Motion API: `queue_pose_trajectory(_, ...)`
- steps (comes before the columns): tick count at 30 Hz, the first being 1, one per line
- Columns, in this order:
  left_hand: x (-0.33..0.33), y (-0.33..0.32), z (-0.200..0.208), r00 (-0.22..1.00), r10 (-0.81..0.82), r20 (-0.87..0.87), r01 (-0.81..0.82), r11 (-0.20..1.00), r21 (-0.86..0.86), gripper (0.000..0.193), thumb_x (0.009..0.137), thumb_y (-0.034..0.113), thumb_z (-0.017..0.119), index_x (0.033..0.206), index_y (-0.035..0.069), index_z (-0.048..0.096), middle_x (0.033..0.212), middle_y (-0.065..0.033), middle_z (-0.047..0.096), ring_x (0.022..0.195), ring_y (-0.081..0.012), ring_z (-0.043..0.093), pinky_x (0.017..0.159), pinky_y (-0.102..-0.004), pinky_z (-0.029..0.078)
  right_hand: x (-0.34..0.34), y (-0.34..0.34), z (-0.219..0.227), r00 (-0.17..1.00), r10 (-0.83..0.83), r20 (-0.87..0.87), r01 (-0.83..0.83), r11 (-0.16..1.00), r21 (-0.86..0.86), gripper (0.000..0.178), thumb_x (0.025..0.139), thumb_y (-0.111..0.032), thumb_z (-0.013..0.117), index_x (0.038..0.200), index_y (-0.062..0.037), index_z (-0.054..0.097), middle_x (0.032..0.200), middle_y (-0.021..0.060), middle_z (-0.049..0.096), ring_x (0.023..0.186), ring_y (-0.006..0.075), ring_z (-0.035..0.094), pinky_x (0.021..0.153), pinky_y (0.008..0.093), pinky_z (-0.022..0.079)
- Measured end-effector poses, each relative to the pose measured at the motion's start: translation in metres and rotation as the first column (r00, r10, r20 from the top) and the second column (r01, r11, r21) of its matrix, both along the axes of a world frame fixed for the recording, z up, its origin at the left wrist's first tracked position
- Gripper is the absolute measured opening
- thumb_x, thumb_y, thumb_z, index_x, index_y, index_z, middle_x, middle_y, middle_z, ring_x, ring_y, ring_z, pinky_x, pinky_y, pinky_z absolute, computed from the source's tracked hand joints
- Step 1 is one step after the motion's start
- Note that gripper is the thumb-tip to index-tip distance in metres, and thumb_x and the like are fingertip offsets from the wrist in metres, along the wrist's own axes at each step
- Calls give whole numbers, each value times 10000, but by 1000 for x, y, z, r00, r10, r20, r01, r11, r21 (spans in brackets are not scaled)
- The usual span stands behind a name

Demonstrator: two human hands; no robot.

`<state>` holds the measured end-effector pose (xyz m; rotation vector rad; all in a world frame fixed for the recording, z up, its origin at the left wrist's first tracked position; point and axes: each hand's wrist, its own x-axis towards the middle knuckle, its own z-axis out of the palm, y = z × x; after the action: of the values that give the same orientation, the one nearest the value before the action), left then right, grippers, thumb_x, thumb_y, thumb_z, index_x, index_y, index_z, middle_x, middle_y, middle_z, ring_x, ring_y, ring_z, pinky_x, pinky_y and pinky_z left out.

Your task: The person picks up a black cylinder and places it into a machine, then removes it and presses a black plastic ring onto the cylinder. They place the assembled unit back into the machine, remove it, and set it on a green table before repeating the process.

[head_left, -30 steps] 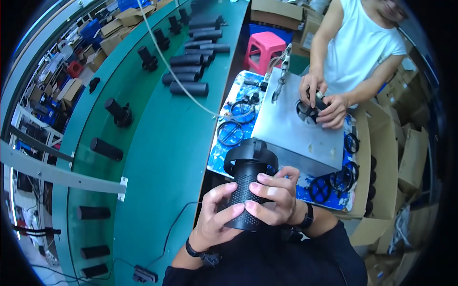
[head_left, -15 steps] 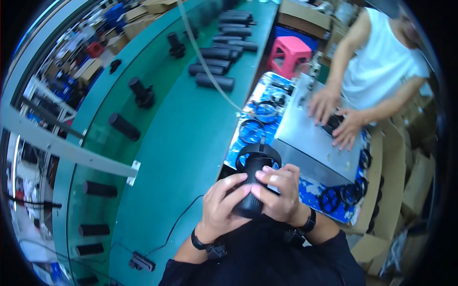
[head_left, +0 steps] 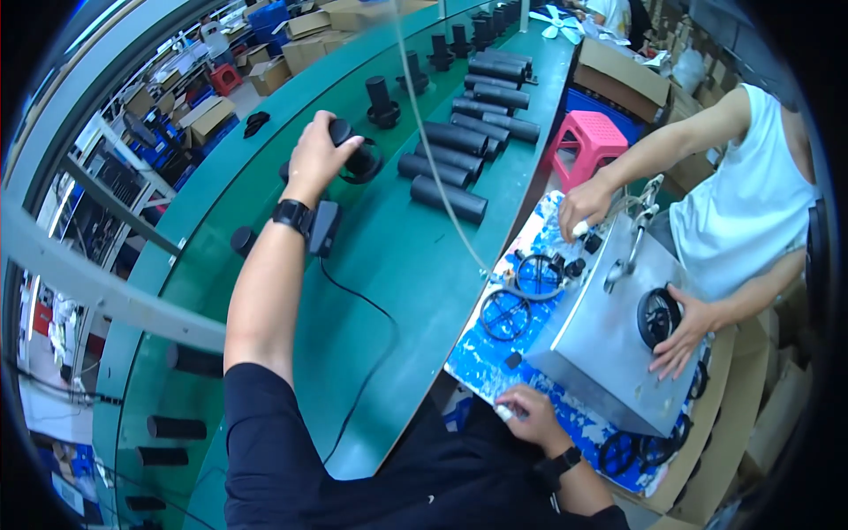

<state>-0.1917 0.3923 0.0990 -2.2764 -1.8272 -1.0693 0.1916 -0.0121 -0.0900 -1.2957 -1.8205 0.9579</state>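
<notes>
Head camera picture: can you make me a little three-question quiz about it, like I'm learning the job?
1. Which holds the black cylinder with a ring: the left hand or the right hand?
2. True or false: the pink stool is left of the green table in the picture.
3. Fill the gap: the small table under the metal box is blue and ____.

Key: 1. left hand; 2. false; 3. white.
</notes>
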Motion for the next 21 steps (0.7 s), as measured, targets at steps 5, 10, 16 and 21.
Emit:
queue_pose_trajectory(5,-10,89,-53,987,129,-101,-137,988,-77,615,895,366,846,1364,57,596,1261,-245,678,1179,-419,679,992,-480,548,0,-1,4,999,-50,-8,49,999,-16,197,847,14,766,1022,-76,776,962,91,737,804,211,718,686,308,563)
queue_pose_trajectory(10,-17,113,-75,939,207,-275,-232,971,-63,621,909,412,827,1395,95,607,1374,-162,620,1253,-405,634,974,-547,547,-1,8,4,996,-87,-34,85,994,-64,189,849,6,767,1022,-69,767,954,106,735,809,243,733,714,333,596)
queue_pose_trajectory(16,-47,10,0,736,208,-644,-382,914,-141,667,897,442,830,1445,127,618,1433,-150,590,1396,-406,528,1058,-599,503,0,6,10,994,-93,-49,88,992,-95,165,849,2,766,999,-66,763,932,106,733,758,225,718,678,323,584)
queue_pose_trajectory(21,-106,-75,-21,684,232,-692,-566,768,-302,663,874,406,844,1445,150,626,1437,-159,581,1369,-438,527,1018,-603,529,-5,7,1,997,-51,-52,54,997,51,143,847,8,759,974,-55,756,906,95,727,680,196,671,626,302,543)
